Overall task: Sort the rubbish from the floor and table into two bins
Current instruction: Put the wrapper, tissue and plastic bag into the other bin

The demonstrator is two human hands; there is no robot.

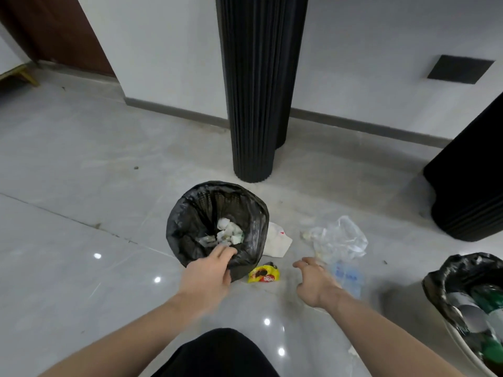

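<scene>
A round bin with a black liner (187, 213) stands on the floor at the centre, with crumpled paper and wrappers at its bottom. My left hand (208, 276) hovers over its near rim, fingers loose and holding nothing. My right hand (317, 281) hangs open just above the floor, over a blurred clear bottle with a blue label (348, 277). A yellow snack wrapper (264, 274) lies between my hands. A white paper bag (277, 240) leans behind the bin. A clear plastic bag (339, 239) lies to the right. A second black-lined bin (446, 270) at the right edge holds bottles and cans.
A black fluted column (254, 104) rises behind the centre bin, and another black fluted base (471, 191) stands at the right. The glossy grey tile floor (81, 213) stretches left. A grey wall with a skirting board runs across the back.
</scene>
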